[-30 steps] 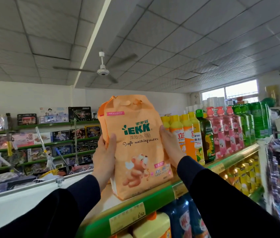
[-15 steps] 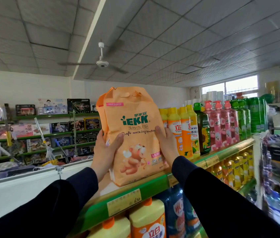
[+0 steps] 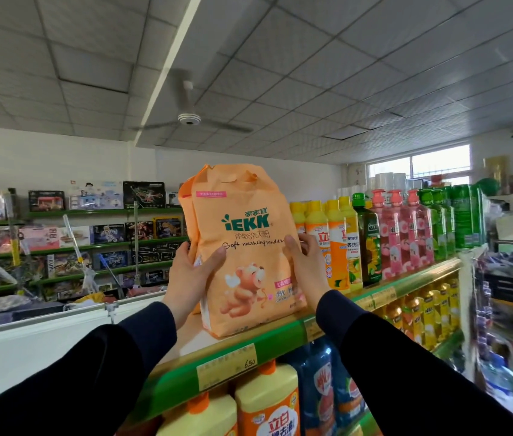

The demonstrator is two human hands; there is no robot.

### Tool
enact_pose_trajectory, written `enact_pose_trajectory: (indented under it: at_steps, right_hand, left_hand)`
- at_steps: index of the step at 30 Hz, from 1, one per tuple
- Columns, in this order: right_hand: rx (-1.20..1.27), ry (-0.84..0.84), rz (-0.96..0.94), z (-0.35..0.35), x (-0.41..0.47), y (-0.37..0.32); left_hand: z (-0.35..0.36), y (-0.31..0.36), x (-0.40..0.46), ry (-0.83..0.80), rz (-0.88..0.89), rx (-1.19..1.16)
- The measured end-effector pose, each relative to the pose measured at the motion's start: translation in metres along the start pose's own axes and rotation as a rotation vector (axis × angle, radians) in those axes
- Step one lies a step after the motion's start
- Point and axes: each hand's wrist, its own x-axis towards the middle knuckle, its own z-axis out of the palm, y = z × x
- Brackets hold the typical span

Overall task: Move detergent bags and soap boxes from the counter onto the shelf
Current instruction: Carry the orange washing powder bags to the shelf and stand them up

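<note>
Head view showed the top shelf [image 3: 248, 350] now bearing the orange washing-powder bag [image 3: 245, 247] — lowered since a second ago, upright beside the yellow bottles [image 3: 327, 243]. Left hand [image 3: 190, 272] and right hand [image 3: 307, 265] still clasped its sides — placement looked nearly done.

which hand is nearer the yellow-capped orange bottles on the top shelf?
Right. The right hand grips the bag's edge beside the orange bottles; the left hand holds the far edge.
</note>
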Motion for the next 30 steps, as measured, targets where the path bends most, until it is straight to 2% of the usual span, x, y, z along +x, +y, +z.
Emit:
enact_pose_trajectory:
  at_steps: [5,11,18,24,30]
  right_hand:
    - [0.004,0.007,0.015,-0.003,-0.001,0.002]
    - [-0.035,0.018,-0.029,-0.008,-0.01,-0.006]
    - [-0.217,0.033,-0.166,-0.034,-0.038,-0.03]
    - [-0.396,0.098,-0.257,-0.072,-0.084,-0.072]
    - [-0.57,0.165,-0.254,-0.106,-0.158,-0.113]
  left_hand:
    - [0.001,0.001,0.0,0.016,0.024,0.023]
    - [0.007,-0.001,-0.006,0.153,0.165,0.202]
    - [0.013,0.007,-0.017,0.196,0.442,0.473]
    - [0.021,0.027,-0.041,-0.004,0.574,0.4]
    - [0.025,0.041,-0.084,-0.29,0.534,0.167]
